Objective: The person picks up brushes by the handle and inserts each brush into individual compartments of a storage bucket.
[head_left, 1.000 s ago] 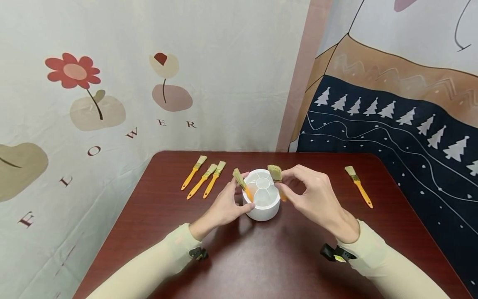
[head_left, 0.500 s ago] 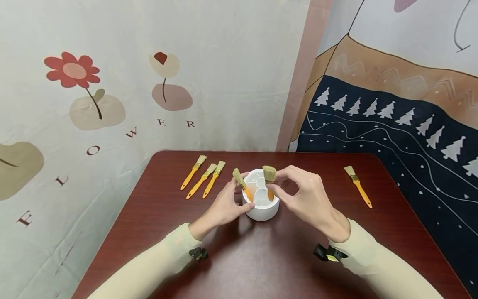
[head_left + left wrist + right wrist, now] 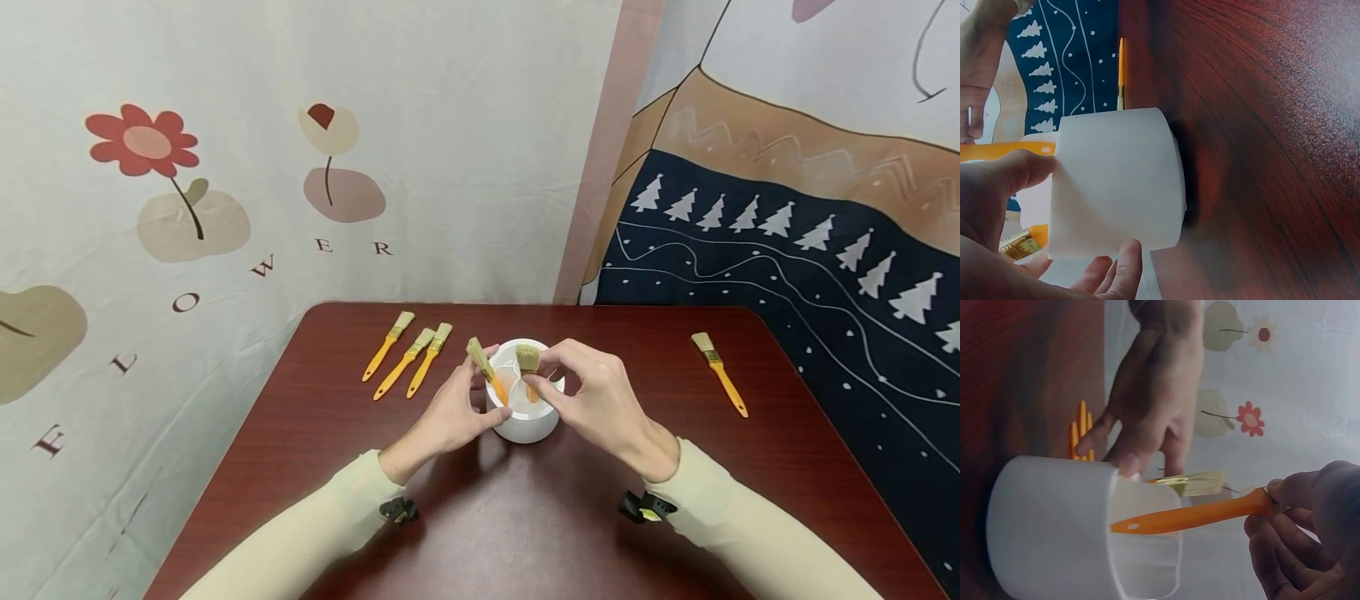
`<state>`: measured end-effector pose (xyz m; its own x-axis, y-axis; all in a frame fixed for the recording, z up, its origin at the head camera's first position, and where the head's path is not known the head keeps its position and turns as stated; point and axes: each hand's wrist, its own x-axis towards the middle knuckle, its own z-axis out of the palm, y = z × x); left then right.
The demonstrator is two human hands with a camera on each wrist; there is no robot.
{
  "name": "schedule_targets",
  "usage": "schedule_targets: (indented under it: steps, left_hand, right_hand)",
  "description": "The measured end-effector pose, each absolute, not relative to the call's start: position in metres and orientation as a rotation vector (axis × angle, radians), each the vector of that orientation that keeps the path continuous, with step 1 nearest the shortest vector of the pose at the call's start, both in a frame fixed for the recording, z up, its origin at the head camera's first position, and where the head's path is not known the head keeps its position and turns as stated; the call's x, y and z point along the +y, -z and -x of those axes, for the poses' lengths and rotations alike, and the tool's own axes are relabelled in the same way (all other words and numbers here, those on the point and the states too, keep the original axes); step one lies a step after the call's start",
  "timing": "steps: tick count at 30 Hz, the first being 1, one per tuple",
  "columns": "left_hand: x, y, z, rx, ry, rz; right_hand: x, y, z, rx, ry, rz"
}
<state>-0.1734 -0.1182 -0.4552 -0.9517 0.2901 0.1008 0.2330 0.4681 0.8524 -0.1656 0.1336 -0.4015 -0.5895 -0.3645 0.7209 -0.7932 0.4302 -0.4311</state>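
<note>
Through the head view I watch the person's left hand wrap the left side of a white cup, thumb at the near rim and fingers against the outer wall. The cup stands upright on the dark red bench, centred between the hands, and I can make out partitions inside it. The right hand pinches a held brush between thumb and fingers, bristles up and the orange handle pointing down; the handle's end is at the cup's mouth, though I cannot tell how far inside. A leaning brush already sits in the cup, bristles up and tilted left over the rim, close to the left hand.

Three loose brushes lie on the far left of the bench, bristles toward the far edge; a lone brush lies well apart on the right. Behind the bench I see a pale flower sheet and, at right, a dark tree-print sheet.
</note>
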Motion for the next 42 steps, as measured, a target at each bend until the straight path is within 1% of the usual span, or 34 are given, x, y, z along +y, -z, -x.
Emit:
schedule_targets:
  steps: [11,22,42]
  left_hand:
    - [-0.119,0.455,0.175,2.640,-1.497,-0.490]
    - [-0.119,0.457,0.174,2.646,-1.511,-0.511]
    - [-0.120,0.456,0.173,2.637,-1.516,-0.528]
  right_hand:
    - [0.132,0.417,0.172,-2.191,-1.014,-1.005]
    - [0.130,0.429,0.172,-2.231,-0.939,-1.099]
    - [0.123,0.447,0.173,-2.148,-0.509,-1.111]
